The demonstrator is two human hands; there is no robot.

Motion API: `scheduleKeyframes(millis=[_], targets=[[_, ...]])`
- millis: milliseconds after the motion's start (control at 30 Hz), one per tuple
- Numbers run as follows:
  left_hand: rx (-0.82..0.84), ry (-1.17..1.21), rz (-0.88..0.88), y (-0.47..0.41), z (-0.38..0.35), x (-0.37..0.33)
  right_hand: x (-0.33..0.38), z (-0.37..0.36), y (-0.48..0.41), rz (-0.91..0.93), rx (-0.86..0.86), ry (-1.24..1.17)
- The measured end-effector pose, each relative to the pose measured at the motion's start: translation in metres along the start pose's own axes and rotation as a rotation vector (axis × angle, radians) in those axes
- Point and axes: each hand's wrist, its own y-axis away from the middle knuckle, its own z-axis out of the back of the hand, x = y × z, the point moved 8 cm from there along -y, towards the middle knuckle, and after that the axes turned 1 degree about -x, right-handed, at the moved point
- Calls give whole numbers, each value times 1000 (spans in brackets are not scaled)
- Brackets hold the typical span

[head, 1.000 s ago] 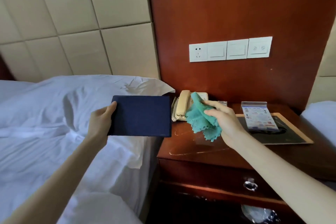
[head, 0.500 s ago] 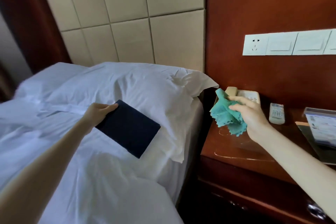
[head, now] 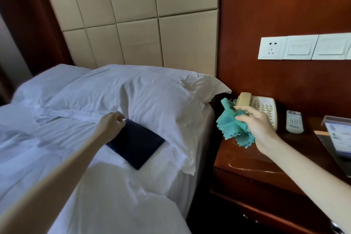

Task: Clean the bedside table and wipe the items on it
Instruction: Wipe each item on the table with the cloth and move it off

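Navy folder point(head: 135, 143) diagonal on bed point(head: 57, 138) | left hand point(head: 110, 126) touching | right hand point(head: 256, 125) grips cloth point(head: 230, 125)

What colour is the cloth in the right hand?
Teal green cloth, clearest in the head view.

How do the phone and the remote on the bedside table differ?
The phone is cream, wide, partly hidden by the right hand; the remote is grey-white, slim, fully in view. The phone carries a handset; the remote does not. Both lie keypad-up on the table.
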Motion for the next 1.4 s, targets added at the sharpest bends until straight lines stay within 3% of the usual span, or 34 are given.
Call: scheduleKeyframes(millis=[267, 433, 600, 800, 1000, 1400], targets=[[-85, 405, -271, 17, 12, -119, -5, 22, -1, -18, -67, 20], [83, 529, -455, 27, -20, -210, -5, 63, 6, -37, -165, 35], [274, 493, -619, 40, -75, -285, -1, 120, 18, -59, -307, 89], [456, 504, -662, 57, -140, -348, 12, 180, 37, -44, -459, 165], [526, 535, -699, 73, -186, -395, 11, 235, 58, -63, -615, 232], [518, 375, -694, 88, -262, -461, 13, 276, 57, -59, -756, 300]])
